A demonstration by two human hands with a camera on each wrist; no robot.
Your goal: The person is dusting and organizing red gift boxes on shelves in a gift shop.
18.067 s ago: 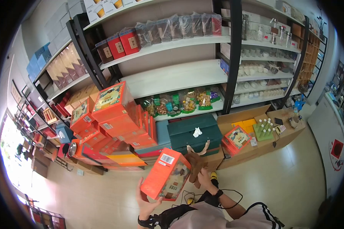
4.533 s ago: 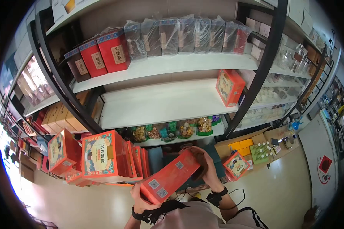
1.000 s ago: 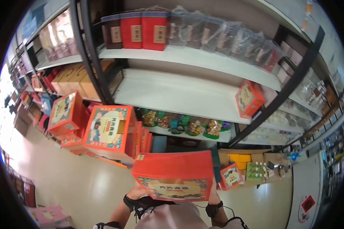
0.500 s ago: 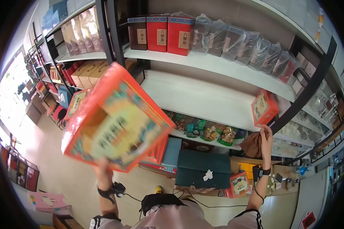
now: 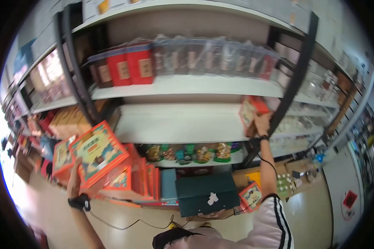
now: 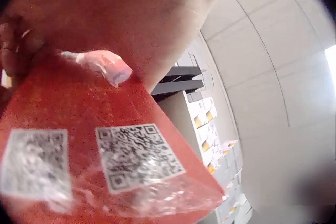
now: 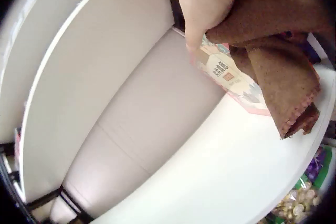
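Note:
My left hand holds a large orange gift box from below, tilted, just above the stack of similar orange boxes on the floor at the left. The left wrist view shows the box's red underside with QR labels and a fingertip pressed on it. My right hand reaches up to a second orange box standing at the right end of the white middle shelf. It grips a brown cloth and touches that box.
A black shelf upright stands just right of the shelf box. Red tins and wrapped packs fill the shelf above. Snack bags line the lower shelf. A dark green box and cardboard cartons sit on the floor.
My left hand has brought the big orange box down from in front of my face to the left, by the stack. My right hand rose with the cloth onto the shelf box.

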